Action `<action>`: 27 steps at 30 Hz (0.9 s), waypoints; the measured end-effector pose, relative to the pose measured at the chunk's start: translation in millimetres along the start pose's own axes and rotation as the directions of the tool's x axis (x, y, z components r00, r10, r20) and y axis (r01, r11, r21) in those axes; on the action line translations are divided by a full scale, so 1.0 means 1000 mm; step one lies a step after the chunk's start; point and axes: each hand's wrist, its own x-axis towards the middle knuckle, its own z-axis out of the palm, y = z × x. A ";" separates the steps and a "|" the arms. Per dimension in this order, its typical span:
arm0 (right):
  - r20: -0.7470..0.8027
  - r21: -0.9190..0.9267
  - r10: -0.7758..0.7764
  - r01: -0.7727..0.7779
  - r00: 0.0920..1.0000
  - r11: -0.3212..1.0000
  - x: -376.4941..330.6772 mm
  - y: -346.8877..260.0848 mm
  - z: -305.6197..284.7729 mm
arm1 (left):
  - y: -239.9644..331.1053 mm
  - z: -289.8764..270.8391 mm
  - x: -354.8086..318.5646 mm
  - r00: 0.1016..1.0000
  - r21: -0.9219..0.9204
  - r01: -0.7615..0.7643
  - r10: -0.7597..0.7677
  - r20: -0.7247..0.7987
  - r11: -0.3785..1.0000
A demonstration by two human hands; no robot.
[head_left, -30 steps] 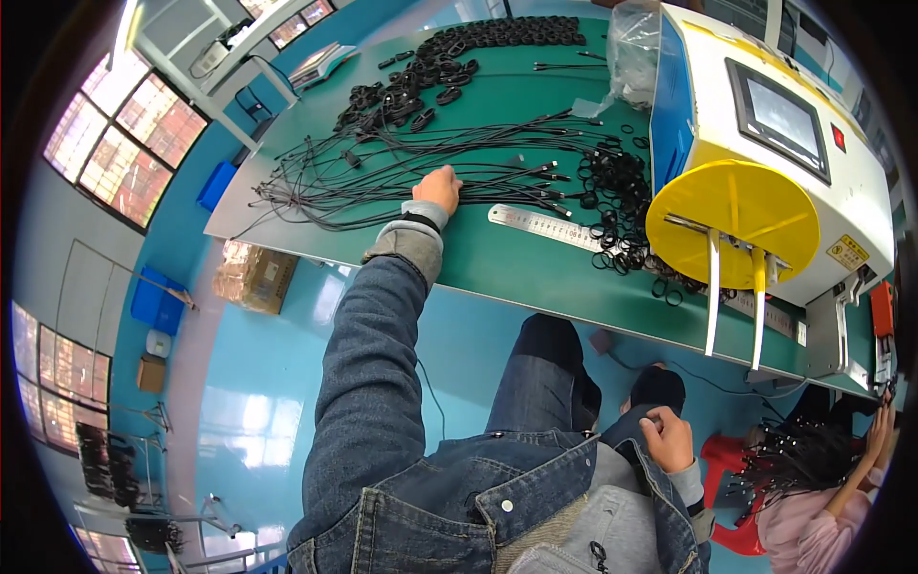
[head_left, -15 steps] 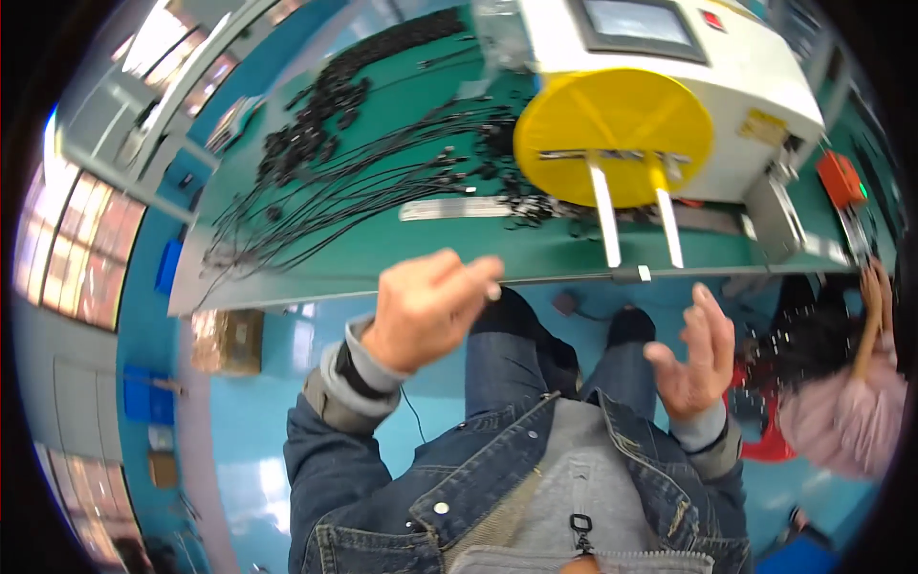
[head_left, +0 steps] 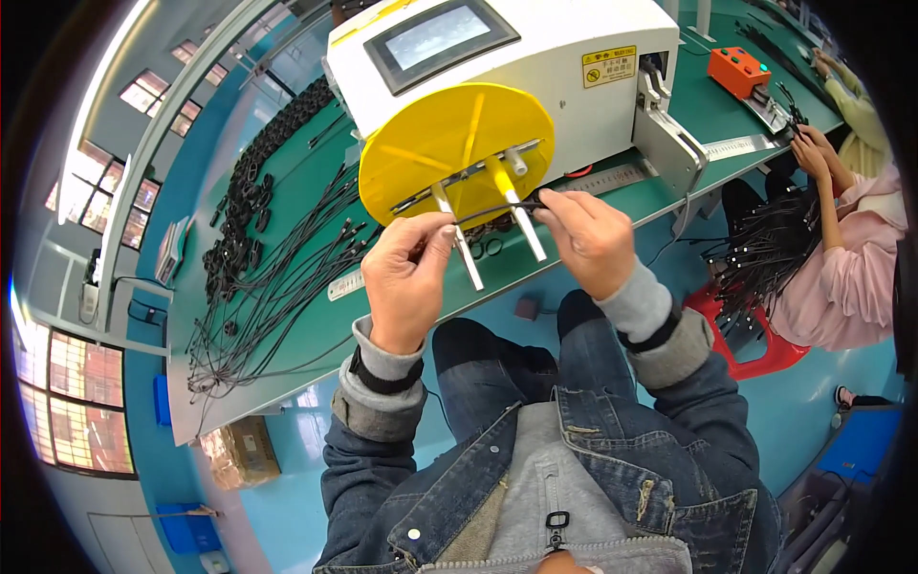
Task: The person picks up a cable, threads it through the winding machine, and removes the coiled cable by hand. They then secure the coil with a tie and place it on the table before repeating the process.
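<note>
A black cable (head_left: 485,212) is stretched between my two hands, right by the two prongs of a yellow disc (head_left: 411,143). My left hand (head_left: 406,282) pinches it beside the left metal prong (head_left: 463,247). Just past the right prong (head_left: 521,225), my right hand (head_left: 593,242) grips its other end between thumb and fingers. Whether the cable touches the prongs, I cannot tell. The disc is mounted on the front of a white machine (head_left: 564,105) with a screen (head_left: 440,40).
Many loose black cables (head_left: 277,316) lie on the green table (head_left: 316,191) to the left, with coiled ones (head_left: 253,163) behind. A metal ruler (head_left: 346,285) lies near the disc. At right, a co-worker in pink (head_left: 841,287) sits near an orange box (head_left: 738,72) and hanging cables (head_left: 765,239).
Both hands have moved up to the disc's prongs, and a cable now shows stretched between them. The right hand has gone from open to pinching. The view has shifted to the right.
</note>
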 end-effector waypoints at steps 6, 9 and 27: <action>0.010 -0.034 0.081 -0.080 0.997 0.996 0.010 0.023 0.030 | -0.015 0.014 0.020 0.998 -0.016 0.054 -0.054 -0.043 0.998; 0.060 -0.071 0.112 -0.107 0.992 0.992 0.013 0.028 0.035 | -0.020 0.018 0.026 0.996 0.004 0.062 -0.062 -0.057 0.998; 0.101 0.070 0.384 -0.391 0.918 0.918 -0.074 0.014 -0.007 | -0.006 -0.010 -0.008 0.952 0.359 -0.214 0.277 -0.131 0.908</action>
